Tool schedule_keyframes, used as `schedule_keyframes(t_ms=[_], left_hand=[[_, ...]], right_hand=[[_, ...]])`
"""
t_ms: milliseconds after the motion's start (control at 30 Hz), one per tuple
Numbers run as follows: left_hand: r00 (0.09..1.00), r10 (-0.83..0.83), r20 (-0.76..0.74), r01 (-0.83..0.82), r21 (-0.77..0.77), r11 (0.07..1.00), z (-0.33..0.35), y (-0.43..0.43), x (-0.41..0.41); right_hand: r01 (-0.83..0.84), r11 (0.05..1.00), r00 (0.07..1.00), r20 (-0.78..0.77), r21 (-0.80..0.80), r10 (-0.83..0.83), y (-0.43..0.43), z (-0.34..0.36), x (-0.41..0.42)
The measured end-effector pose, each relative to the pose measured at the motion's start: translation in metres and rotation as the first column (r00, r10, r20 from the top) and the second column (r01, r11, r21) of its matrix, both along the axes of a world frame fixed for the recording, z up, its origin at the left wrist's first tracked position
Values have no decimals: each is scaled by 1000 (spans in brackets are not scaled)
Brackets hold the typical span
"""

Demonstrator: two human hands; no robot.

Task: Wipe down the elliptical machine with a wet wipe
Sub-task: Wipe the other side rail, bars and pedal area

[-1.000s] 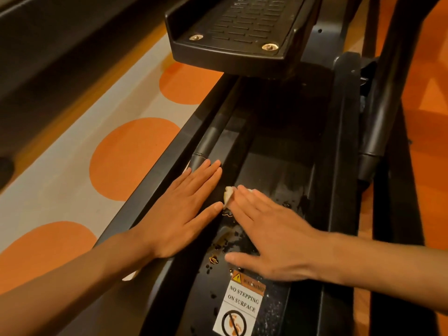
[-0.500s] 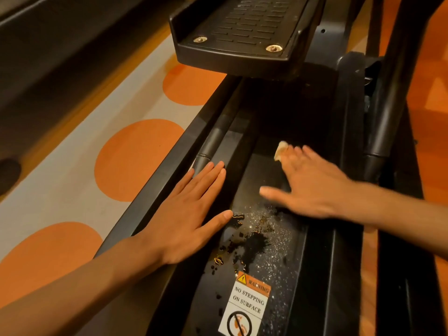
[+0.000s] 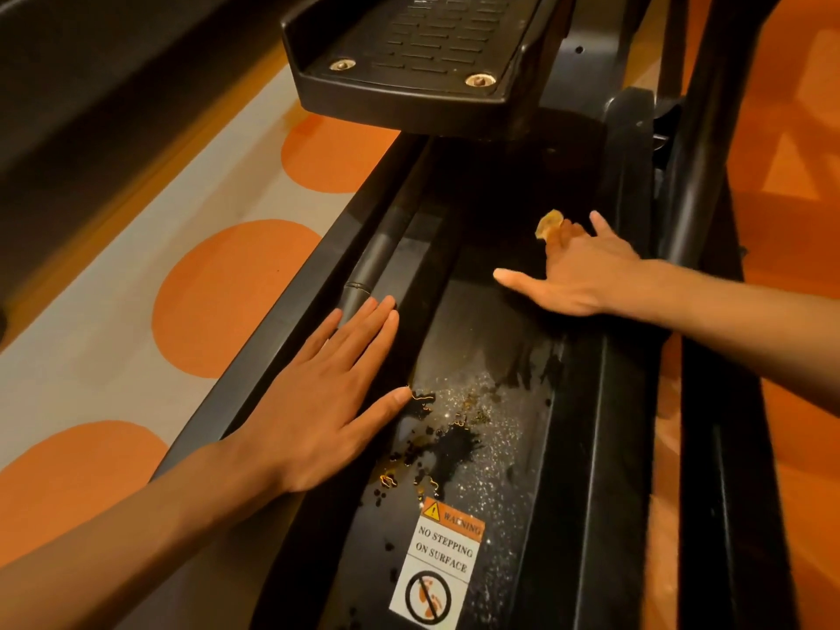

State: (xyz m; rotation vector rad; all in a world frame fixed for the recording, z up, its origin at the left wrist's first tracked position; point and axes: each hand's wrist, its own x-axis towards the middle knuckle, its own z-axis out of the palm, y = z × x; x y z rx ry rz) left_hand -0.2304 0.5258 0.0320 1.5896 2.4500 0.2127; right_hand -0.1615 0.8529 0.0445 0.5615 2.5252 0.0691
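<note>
The elliptical machine's black base channel [image 3: 486, 338] runs away from me, wet and speckled with droplets [image 3: 454, 429] near its middle. My right hand [image 3: 586, 279] lies far up the channel with its thumb spread left, its fingers pressing a small crumpled wet wipe [image 3: 548, 222] onto the surface. Only the wipe's tip shows past the fingertips. My left hand [image 3: 327, 402] rests flat with straight fingers on the left rail of the base, holding nothing.
A black foot pedal [image 3: 409, 47] overhangs the far end of the channel. A warning sticker [image 3: 443, 566] sits near me in the channel. A raised rail [image 3: 622, 175] and a slanted bar [image 3: 709, 129] border the right side. Carpet with orange circles [image 3: 227, 297] lies left.
My right hand has slid the wipe up the channel away from me and to the right, leaving a wet streaked patch behind. My left hand has stayed on the left rail.
</note>
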Motion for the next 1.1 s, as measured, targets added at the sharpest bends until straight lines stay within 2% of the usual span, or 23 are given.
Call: schedule_keyframes(t_ms=[100, 167, 300, 367, 500, 567, 667, 767, 833, 967, 1100], left_hand=[[1000, 11, 4, -11, -4, 1000, 1, -2, 1], [1000, 13, 4, -13, 3, 1000, 0, -2, 1], [1000, 15, 12, -15, 25, 1000, -2, -2, 0], [1000, 16, 23, -17, 31, 999, -3, -2, 0], [1000, 12, 5, -12, 17, 1000, -3, -1, 0], [1000, 13, 0, -13, 11, 1000, -2, -1, 0], [1000, 16, -1, -16, 6, 1000, -1, -2, 2], [1000, 21, 0, -21, 18, 1000, -1, -1, 1], [1000, 20, 2, -20, 25, 999, -2, -2, 1], [999, 23, 30, -24, 38, 999, -4, -1, -2], [998, 22, 51, -24, 42, 999, -4, 0, -1]], right_hand=[[-109, 993, 994, -8, 44, 110, -43, 2, 31], [-195, 980, 981, 4, -27, 195, -83, 15, 66], [-301, 937, 936, 132, -178, 326, -128, 40, 105], [-300, 943, 945, 90, -146, 315, -120, 36, 99], [-169, 985, 983, -67, 12, 170, -64, 20, 53], [-146, 985, 988, -42, 89, 151, -45, 16, 29], [-150, 981, 988, 49, 122, 145, -61, 11, 20], [-147, 985, 984, 117, 86, 136, -108, 15, 51], [-203, 979, 970, 143, 15, 198, -137, 22, 80], [-227, 967, 962, 125, -112, 241, -148, 26, 102], [-199, 980, 980, -10, 1, 199, -98, 10, 67]])
